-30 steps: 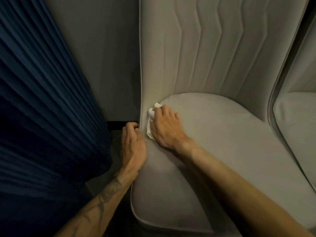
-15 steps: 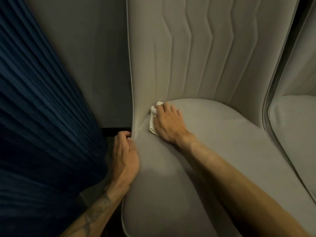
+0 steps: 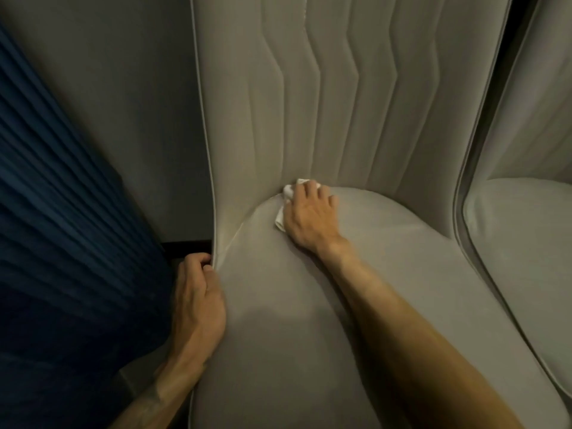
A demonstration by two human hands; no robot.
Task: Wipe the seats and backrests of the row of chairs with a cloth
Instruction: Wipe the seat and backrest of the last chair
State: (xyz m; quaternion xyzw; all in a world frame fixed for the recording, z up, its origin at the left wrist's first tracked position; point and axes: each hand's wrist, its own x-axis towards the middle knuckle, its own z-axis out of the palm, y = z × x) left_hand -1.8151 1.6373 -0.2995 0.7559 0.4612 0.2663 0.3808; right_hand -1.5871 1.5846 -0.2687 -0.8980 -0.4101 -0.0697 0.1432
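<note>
At the crease between seat point(image 3: 278, 329) and backrest point(image 3: 309, 103), pressing the bunched cloth point(image 3: 287, 191) under the curled right hand point(image 3: 309, 218), with the left hand point(image 3: 198, 301) clasping the seat's rim; judged early, backrest and neighbouring chair point(image 3: 526, 243) pending.

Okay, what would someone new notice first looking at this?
The white cloth gripped under the right hand, pressed into the crease where the grey seat meets the quilted backrest, mid-frame. Then the left hand gripping the seat's left edge, beside the pleated blue curtain at far left.
</note>
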